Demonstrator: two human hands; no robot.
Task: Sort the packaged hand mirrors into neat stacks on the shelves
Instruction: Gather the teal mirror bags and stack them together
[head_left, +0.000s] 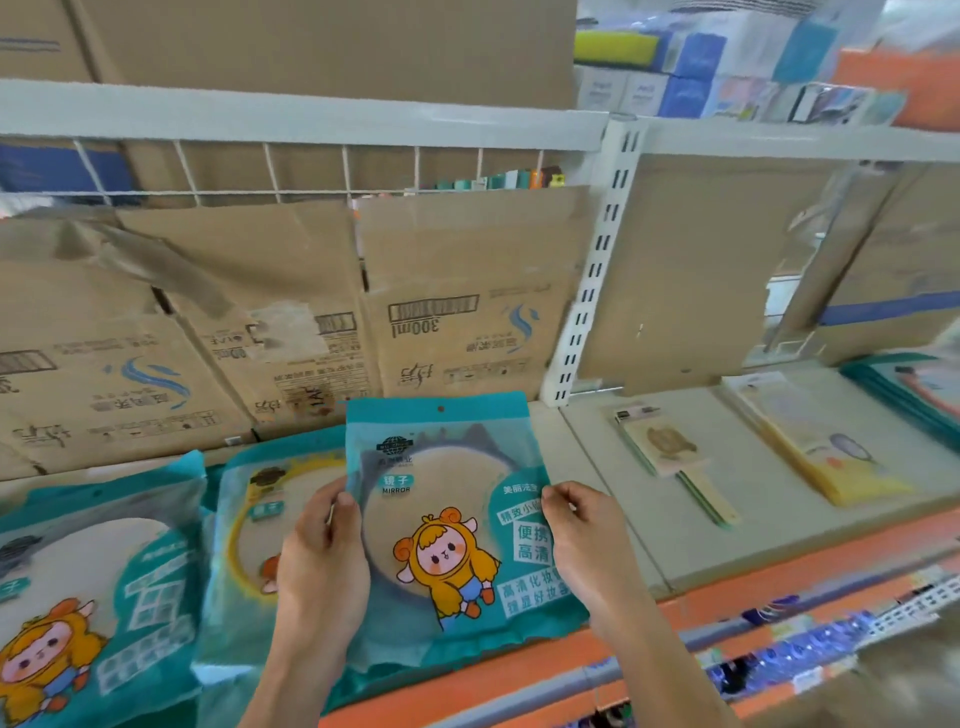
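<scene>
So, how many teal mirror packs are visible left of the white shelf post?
3. The held pack is between the left hand and right hand; the yellow-rimmed pack lies behind the left hand; the far-left pack lies beside it. More may be hidden underneath.

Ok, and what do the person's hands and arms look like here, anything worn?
The left hand and right hand are bare: no gloves, rings or watch visible. The forearms are bare too, with no sleeves in view.
</scene>
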